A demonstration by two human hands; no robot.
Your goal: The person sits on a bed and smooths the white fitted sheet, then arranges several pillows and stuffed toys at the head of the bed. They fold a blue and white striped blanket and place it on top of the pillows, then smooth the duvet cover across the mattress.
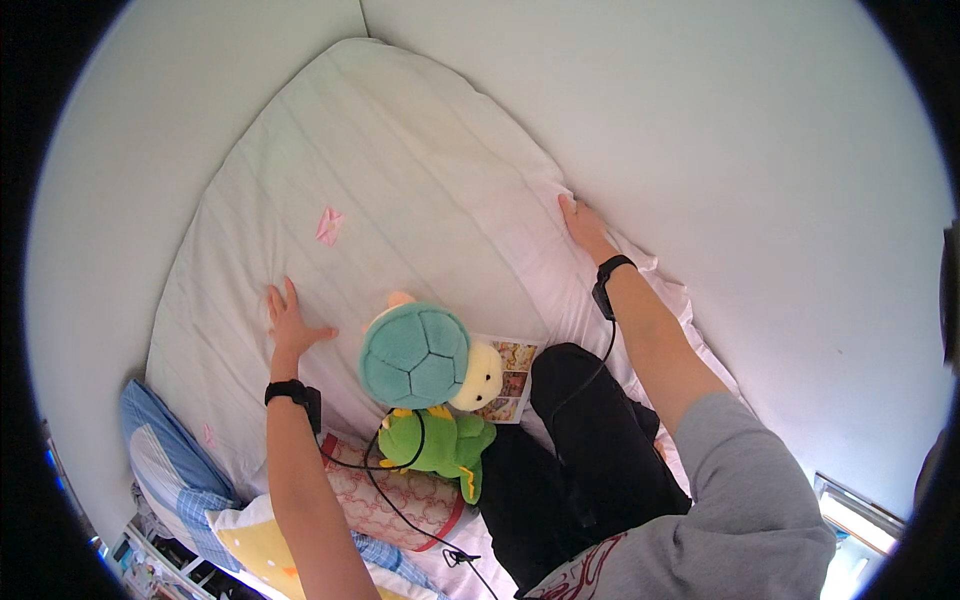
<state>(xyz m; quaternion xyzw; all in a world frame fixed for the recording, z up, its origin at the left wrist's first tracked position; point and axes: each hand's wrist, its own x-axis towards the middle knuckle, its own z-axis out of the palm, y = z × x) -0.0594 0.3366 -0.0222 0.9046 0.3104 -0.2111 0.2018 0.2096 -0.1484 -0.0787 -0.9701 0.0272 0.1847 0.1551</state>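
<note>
A pale bed sheet (pixel 405 187) covers the mattress before me, with soft creases running across it. My left hand (pixel 292 324) lies on the sheet, fingers spread and holding nothing. At the mattress edge along the right wall, my right hand (pixel 583 225) touches the sheet; its fingertips are partly tucked at the edge, so whether they grip cloth is hidden. Between my arms sits a plush turtle (pixel 416 356) with a teal shell and cream head. Beside it lies a green plush toy (pixel 435 442). A printed sheet with pictures (pixel 516 381) is partly under the turtle's head.
White walls (pixel 675 112) border the bed on two sides. A red-patterned cylindrical bolster (pixel 390 491), a blue plaid pillow (pixel 169 465) and a yellow-and-white pillow (pixel 251 544) lie at the lower left. Black cables (pixel 386 487) run from my wrist bands across the toys and my lap.
</note>
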